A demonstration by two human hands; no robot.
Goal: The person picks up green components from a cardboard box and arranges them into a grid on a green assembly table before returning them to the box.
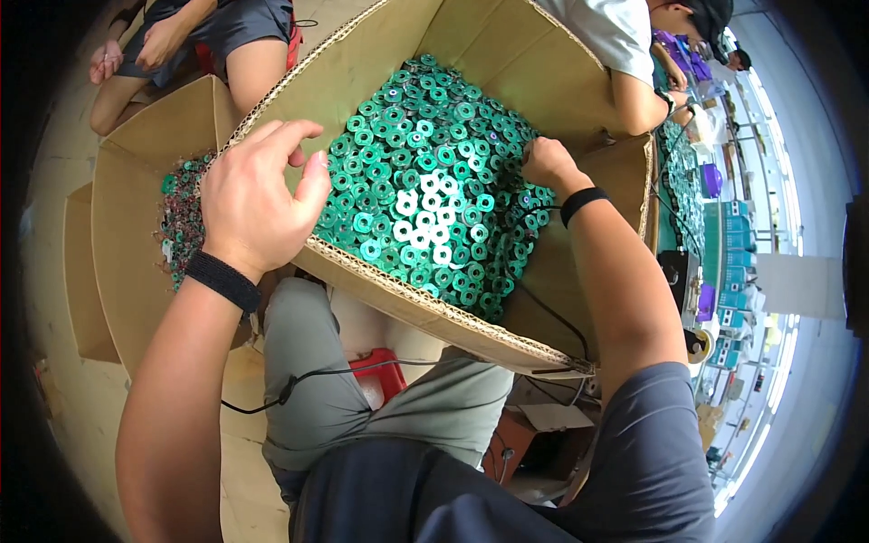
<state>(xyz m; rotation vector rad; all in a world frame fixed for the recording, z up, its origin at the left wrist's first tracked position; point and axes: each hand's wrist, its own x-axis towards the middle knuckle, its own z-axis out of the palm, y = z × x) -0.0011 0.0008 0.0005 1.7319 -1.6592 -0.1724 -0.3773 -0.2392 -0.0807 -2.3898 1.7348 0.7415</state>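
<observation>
A large open cardboard box (416,294) stands before me, holding a heap of small green ring-shaped circuit boards (425,172) with holes in their centres. At its left rim is my left hand (258,195), thumb and fingers apart and curved, with nothing seen between them; whether the palm touches the rim I cannot tell. My right hand (548,165) reaches inside, closed, at the right side of the heap. Its fingertips are turned away, so anything in them is hidden. Both wrists wear black bands, and a dark cord (552,312) runs from the right one down the box.
Left of the box, another cardboard box (136,195) holds small reddish and green bits. Two seated people (253,54) (597,36) are close at the far side. A workbench with more green boards (683,181) runs along the right. A black cord (317,373) crosses my legs.
</observation>
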